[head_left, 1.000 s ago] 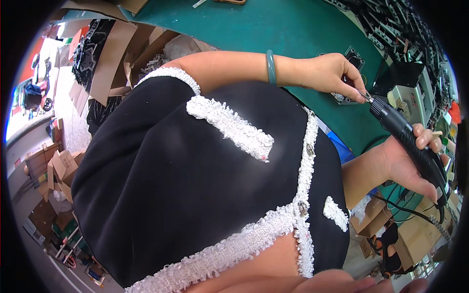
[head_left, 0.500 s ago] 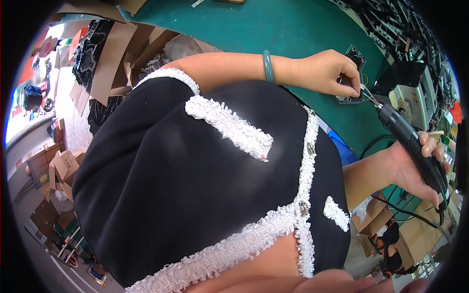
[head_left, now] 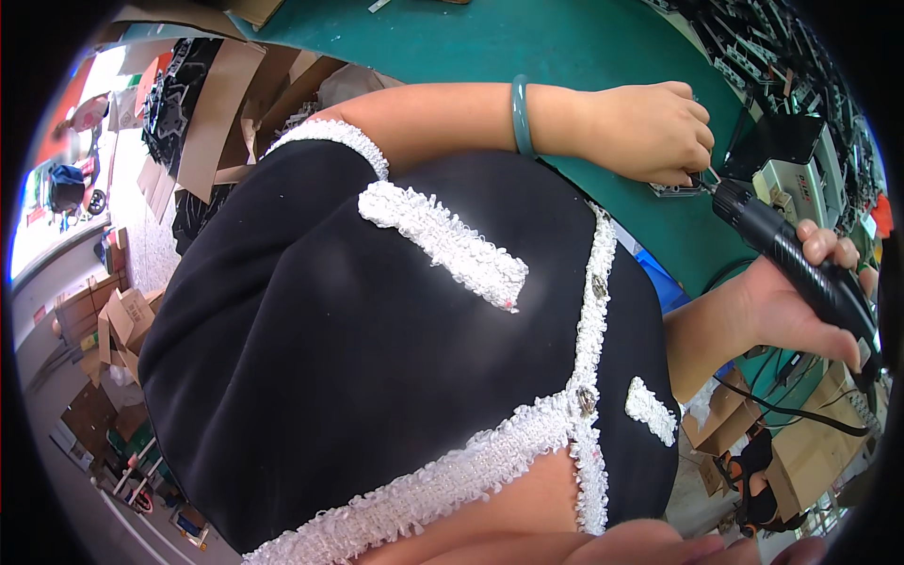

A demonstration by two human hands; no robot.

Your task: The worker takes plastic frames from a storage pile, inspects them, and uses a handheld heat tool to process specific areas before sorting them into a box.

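My right hand (head_left: 791,306) is wrapped round a black electric screwdriver (head_left: 786,250), whose bit points up and left over the green tabletop (head_left: 565,47). Close by the bit is my left hand (head_left: 650,134), knuckles up, its fingers curled inward. What those fingers hold, if anything, is hidden beneath them. A thin edge of a dark metal part (head_left: 673,190) shows under the left hand, by the bit's tip. A jade-coloured bangle (head_left: 521,115) circles my left wrist.
Right of the bit stands a small pale boxy device (head_left: 791,193) with a dark lid. Many dark metal parts (head_left: 786,61) heap at the far right. The screwdriver's black cord (head_left: 800,414) hangs past cardboard boxes (head_left: 815,452). More cardboard (head_left: 221,118) stands at the left.
My left hand has turned over, knuckles now up, and covers most of the metal part. The screwdriver's tip has shifted slightly left and up, in against the left fingers.
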